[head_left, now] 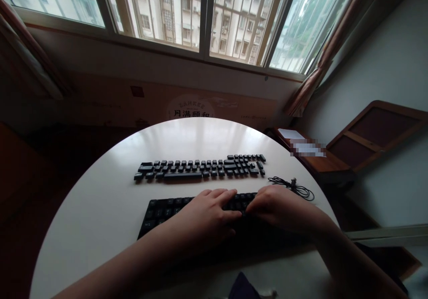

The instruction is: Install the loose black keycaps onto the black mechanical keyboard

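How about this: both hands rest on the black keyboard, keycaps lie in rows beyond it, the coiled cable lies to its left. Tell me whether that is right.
Not quite. The head view shows the coiled cable lying to the right of the black keyboard, not its left. The left hand and right hand do rest on it, with keycaps in rows beyond.

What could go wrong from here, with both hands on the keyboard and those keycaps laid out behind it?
1. The keycaps look loose, in rows just beyond the keyboard; a forward slip of the left hand or right hand could scatter them.
2. The cable lies coiled near the right edge of the table, close to the right hand; a wrist might snag it and drag it off.
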Tool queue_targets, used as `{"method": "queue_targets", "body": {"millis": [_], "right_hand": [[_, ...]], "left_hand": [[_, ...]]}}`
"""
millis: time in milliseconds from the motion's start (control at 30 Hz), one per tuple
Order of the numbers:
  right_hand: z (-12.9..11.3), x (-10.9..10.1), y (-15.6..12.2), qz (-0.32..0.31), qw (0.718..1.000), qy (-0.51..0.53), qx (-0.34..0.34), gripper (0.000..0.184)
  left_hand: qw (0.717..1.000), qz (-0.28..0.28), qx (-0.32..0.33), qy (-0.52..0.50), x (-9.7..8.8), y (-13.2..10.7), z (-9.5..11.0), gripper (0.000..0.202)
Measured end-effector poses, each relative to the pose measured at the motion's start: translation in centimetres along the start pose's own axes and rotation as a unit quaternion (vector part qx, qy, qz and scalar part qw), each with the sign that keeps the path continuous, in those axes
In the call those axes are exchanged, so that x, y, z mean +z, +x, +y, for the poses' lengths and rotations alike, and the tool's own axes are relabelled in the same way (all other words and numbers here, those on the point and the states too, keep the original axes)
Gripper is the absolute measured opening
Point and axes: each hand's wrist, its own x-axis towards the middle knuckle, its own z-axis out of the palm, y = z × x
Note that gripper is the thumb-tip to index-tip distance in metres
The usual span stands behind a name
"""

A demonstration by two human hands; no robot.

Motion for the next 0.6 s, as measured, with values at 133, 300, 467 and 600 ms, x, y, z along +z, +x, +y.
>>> {"method": "queue_targets", "body": {"millis": [133,300,467,600], "right_hand": [[1.1,-0.4,0.9,0.129,0.992,-0.005,-0.007,0.021],[3.7,-2.5,5.4,0.177,0.981,-0.072,0.022,0.015],[7.3,-3.6,11.2,0.137,0.984,-0.099,0.049,0.015],[9.2,-3.4,13.8,0.077,0.99,-0.105,0.061,0.013]], "left_hand": [[0.999,0.033,-0.001,0.017,-0.8,0.0,-0.3,0.037],[0.999,0.04,-0.013,0.03,-1.9,0.2,-0.5,0.016],[0.999,0.023,-0.02,0.021,-2.5,0.0,-0.2,0.021],[0.999,-0.007,-0.034,0.007,-2.6,-0.3,-0.1,0.024]]}}
